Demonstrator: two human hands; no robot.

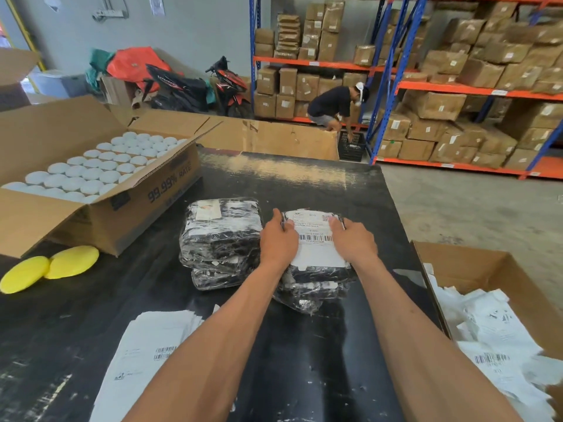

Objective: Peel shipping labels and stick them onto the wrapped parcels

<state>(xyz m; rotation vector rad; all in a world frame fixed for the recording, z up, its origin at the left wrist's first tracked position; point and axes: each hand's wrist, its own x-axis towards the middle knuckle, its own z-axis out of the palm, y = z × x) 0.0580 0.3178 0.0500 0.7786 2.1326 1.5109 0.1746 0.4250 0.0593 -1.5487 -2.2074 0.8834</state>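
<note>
Two stacks of black parcels in clear wrap stand on the black table (304, 178). The left stack (221, 239) has a small label on top. A white shipping label (316, 242) with a barcode lies on the top parcel of the right stack (313, 287). My left hand (278, 239) presses flat on the label's left side and my right hand (353, 242) presses on its right side, fingers spread over the parcel's edges. A pile of unpeeled label sheets (146, 357) lies near the front edge of the table.
An open carton (100, 208) of white round lids sits at the left, with two yellow discs (51, 268) beside it. A carton (493, 269) with white backing paper stands at the right. A person crouches by a black crate (352, 146) near the shelves of boxes.
</note>
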